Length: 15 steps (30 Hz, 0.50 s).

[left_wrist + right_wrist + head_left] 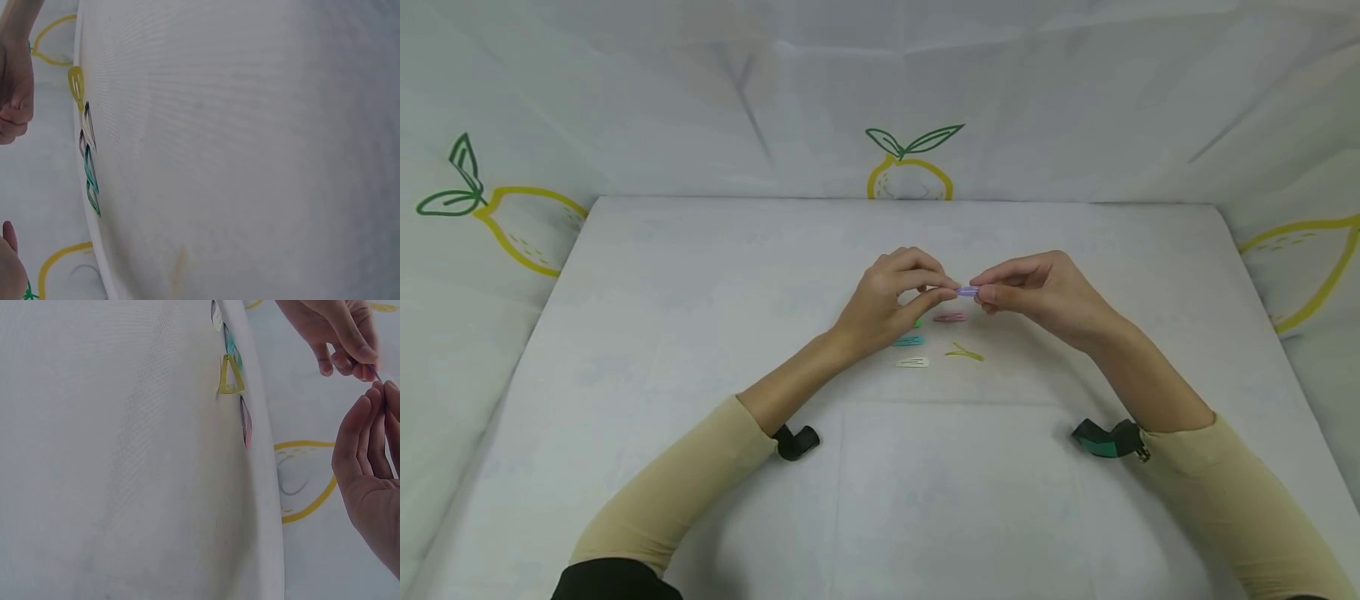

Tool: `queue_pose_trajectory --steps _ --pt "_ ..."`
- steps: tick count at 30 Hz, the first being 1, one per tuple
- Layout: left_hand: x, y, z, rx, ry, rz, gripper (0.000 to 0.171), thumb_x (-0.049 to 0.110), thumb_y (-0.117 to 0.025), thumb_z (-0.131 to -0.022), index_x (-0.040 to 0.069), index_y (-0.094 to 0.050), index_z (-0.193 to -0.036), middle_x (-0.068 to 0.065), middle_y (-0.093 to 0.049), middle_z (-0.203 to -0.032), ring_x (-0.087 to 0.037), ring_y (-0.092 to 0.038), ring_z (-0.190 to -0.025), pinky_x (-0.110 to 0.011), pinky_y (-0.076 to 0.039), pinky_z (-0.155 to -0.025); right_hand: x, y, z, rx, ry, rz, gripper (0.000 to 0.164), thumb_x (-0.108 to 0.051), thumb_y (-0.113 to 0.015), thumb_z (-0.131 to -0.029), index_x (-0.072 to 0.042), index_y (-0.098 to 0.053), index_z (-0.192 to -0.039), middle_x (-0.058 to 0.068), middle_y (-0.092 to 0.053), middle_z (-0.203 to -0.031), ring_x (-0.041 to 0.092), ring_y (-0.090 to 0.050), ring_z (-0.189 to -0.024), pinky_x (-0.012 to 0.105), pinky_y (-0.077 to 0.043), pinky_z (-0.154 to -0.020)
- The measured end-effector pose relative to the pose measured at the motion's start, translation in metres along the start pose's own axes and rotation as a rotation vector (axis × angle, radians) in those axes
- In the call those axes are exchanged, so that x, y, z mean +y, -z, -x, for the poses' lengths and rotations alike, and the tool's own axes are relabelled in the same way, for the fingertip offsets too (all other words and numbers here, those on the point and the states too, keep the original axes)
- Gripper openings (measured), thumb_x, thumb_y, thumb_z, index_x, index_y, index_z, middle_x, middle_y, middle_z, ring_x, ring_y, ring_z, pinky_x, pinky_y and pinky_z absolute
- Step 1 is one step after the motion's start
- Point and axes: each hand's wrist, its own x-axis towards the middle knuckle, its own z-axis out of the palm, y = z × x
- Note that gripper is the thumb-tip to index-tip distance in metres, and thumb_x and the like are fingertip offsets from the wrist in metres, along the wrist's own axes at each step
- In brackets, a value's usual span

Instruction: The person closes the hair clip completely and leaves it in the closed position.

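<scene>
A small purple snap hair clip (pixel 967 292) is held above the table between both hands. My left hand (pixel 887 296) pinches its left end between thumb and fingers. My right hand (pixel 1051 293) pinches the other end the same way. Below the hands lie a pink hair clip (pixel 950 317), a teal hair clip (pixel 910 340), a white hair clip (pixel 913 362) and a yellow hair clip (pixel 964 353), whose two parts stand spread apart. A green hair clip (pixel 917 323) is mostly covered by my left hand in the head view.
The clips rest on a white-covered table (pixel 955 500). White cloth walls (pixel 1045 108) with lemon drawings rise at the back and both sides. Dark camera mounts (pixel 797 442) are strapped under both wrists.
</scene>
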Motion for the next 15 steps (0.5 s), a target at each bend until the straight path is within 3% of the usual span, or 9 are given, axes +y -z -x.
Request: queue_pose_trajectory --steps 15 --pt "-0.0014 -0.0006 0.0014 0.045 0.058 0.031 0.007 0.002 -0.083 -0.093 -0.001 -0.083 -0.098 -0.012 -0.074 -0.096 -0.028 -0.065 -0.088 -0.026 -0.051 -0.080 -0.0050 -0.0038 0.0015 0.081 -0.066 0.186 0.027 -0.008 -0.082 -0.096 -0.005 -0.081 -0.123 -0.002 -0.084 -0.098 0.024 -0.080 -0.095 0.028 -0.064 -0.092"
